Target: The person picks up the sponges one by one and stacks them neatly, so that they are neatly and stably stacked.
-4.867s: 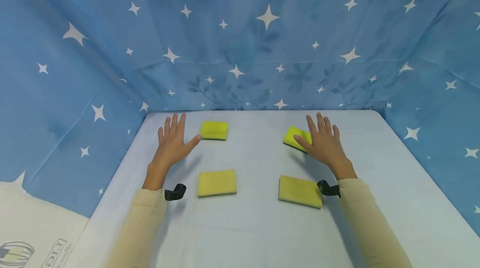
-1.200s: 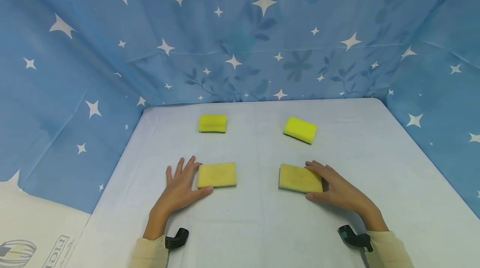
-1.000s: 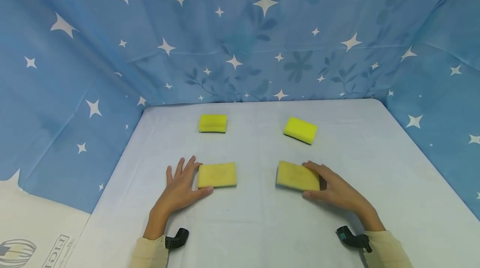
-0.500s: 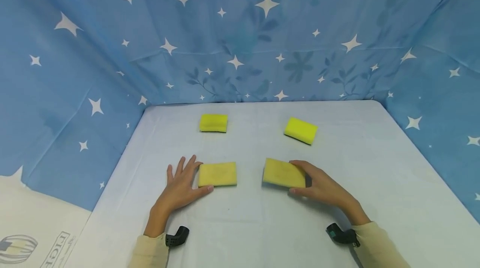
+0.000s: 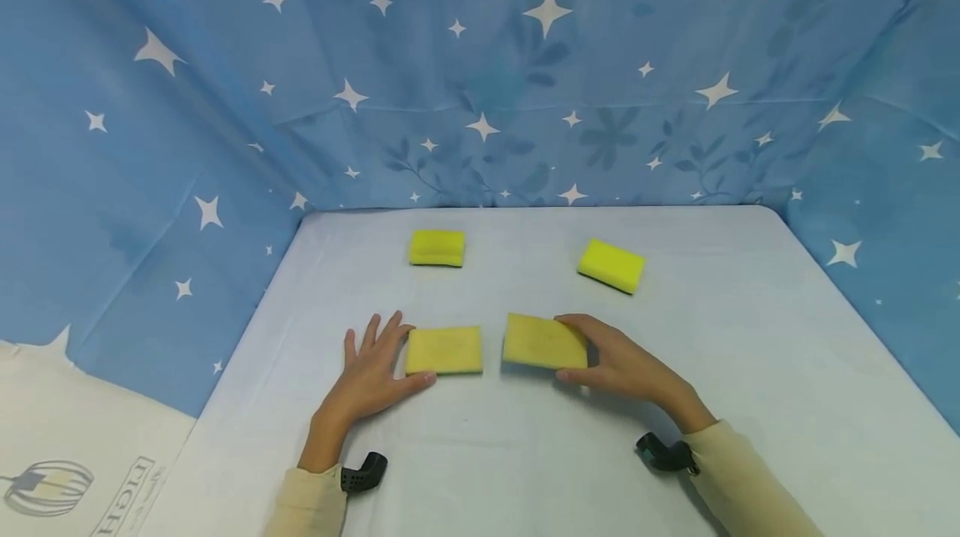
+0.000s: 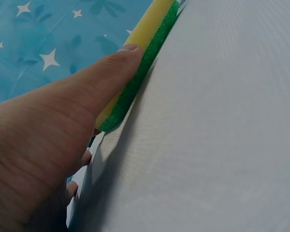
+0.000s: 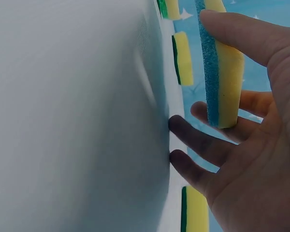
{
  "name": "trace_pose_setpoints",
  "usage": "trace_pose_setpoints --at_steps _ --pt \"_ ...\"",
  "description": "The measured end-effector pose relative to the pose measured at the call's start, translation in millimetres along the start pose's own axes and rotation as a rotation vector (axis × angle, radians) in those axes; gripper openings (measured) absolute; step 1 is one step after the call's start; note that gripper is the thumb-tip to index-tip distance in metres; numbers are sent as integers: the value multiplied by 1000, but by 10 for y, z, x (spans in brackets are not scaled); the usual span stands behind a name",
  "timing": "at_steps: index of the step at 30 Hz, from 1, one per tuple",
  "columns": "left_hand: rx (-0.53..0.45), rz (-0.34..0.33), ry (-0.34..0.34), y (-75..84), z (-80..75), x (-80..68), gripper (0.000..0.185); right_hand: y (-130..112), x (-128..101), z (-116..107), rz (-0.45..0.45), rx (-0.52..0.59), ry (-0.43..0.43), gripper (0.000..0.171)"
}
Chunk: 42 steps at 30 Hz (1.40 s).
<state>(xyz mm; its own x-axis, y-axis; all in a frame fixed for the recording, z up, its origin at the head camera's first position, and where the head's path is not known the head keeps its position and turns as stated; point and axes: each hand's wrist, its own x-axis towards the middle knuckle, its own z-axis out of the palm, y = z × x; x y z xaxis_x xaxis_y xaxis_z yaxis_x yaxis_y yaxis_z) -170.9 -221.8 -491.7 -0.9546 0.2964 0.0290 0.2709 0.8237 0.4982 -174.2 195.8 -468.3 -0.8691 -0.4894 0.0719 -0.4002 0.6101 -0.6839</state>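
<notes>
In the head view, my left hand (image 5: 371,378) holds a flat yellow sponge (image 5: 444,350) lying on the table, thumb on its near edge and index finger at its far edge. The left wrist view shows this sponge's green scouring layer (image 6: 144,72) on the underside, with the thumb against its side. To the right, my right hand (image 5: 622,362) pinches a second yellow sponge (image 5: 542,341) between thumb and fingers. That one has a blue scouring layer (image 7: 211,77) and is held just above the table. A narrow gap separates the two sponges.
Two brighter yellow sponges lie farther back, one at the left (image 5: 437,248) and one turned at an angle at the right (image 5: 611,265). A white cloth covers the table (image 5: 510,470). Behind it hangs a blue star-patterned curtain (image 5: 465,70).
The right hand has come down from above the table, taken hold of the blue-layered sponge and carried it left towards the other. The left hand has come down to its sponge and stays there.
</notes>
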Motion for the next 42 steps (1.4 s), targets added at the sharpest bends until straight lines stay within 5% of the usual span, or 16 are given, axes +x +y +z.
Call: trace_pose_setpoints --at_steps 42 --pt "39 -19 -35 -23 -11 18 97 -489 642 221 -64 26 -104 84"
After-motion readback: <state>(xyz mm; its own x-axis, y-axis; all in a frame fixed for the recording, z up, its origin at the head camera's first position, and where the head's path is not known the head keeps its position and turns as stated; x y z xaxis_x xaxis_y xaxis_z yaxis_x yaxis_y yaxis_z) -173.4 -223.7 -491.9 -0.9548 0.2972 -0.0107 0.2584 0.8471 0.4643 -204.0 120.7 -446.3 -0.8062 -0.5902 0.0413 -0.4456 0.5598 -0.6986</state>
